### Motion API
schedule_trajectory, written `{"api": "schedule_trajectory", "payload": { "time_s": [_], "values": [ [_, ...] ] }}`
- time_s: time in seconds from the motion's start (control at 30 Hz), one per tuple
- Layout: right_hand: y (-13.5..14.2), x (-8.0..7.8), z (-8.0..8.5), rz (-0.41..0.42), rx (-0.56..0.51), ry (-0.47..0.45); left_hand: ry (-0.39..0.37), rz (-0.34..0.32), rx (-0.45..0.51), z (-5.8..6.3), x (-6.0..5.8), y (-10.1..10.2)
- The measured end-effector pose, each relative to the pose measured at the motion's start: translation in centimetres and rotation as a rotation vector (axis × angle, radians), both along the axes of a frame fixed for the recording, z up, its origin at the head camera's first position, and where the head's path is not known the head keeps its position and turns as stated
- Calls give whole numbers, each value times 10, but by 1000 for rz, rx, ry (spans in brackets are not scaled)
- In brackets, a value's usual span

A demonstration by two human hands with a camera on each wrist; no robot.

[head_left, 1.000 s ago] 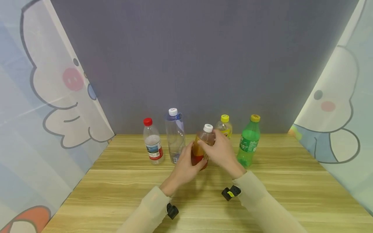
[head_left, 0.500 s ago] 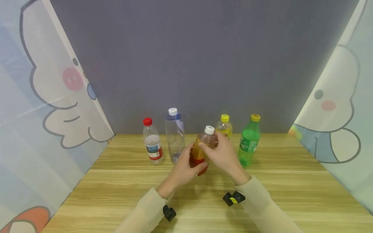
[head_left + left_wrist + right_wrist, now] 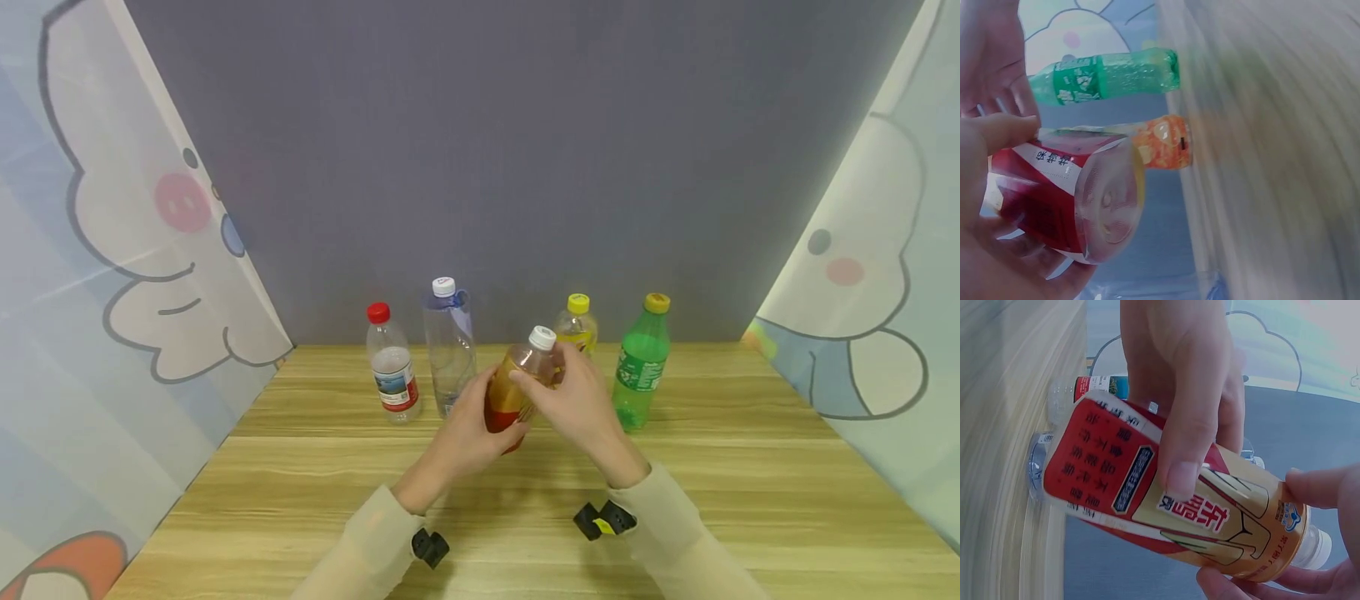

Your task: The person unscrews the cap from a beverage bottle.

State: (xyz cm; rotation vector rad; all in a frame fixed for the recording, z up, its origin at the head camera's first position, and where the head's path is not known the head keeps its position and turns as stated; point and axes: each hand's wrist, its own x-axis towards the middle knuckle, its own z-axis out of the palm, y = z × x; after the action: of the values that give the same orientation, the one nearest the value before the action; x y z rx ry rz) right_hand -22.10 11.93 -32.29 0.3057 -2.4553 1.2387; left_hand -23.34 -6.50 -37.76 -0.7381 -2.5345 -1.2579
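Both hands hold a drink bottle (image 3: 513, 392) with a red and gold label and a white cap. It is raised off the table and tilted, its cap leaning to the right in the head view. The left hand (image 3: 465, 433) grips the lower body, thumb across the label. Near the shoulder, just below the cap, the right hand (image 3: 581, 400) holds it between thumb and fingers. The left wrist view looks onto the bottle's clear base (image 3: 1110, 197). Printed characters on the label (image 3: 1191, 515) face the right wrist camera.
Behind the hands on the wooden table (image 3: 300, 467) stand a red-capped bottle (image 3: 393, 379), a tall clear bottle (image 3: 450, 350), a yellow-capped bottle (image 3: 577, 329) partly hidden by the right hand, and a green bottle (image 3: 641, 362). A grey panel (image 3: 525, 167) rises at the back.
The held bottle has come slightly nearer the person and tilted further, its cap moving a little right. Both hands moved with it, keeping their grip. The standing bottles stayed in place.
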Motion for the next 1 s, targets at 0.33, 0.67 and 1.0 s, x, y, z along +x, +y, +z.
{"api": "schedule_trajectory", "payload": {
  "time_s": [0.33, 0.67, 1.0],
  "values": [
    [5, 6, 4, 51, -75, -59, -8, -7, -64, 12, 3, -10],
    [16, 9, 7, 96, -46, -54, -31, -47, -85, 16, 6, -17],
    [24, 7, 11, 58, 2, 37, -38, -88, -132, 17, 9, -24]
  ]
}}
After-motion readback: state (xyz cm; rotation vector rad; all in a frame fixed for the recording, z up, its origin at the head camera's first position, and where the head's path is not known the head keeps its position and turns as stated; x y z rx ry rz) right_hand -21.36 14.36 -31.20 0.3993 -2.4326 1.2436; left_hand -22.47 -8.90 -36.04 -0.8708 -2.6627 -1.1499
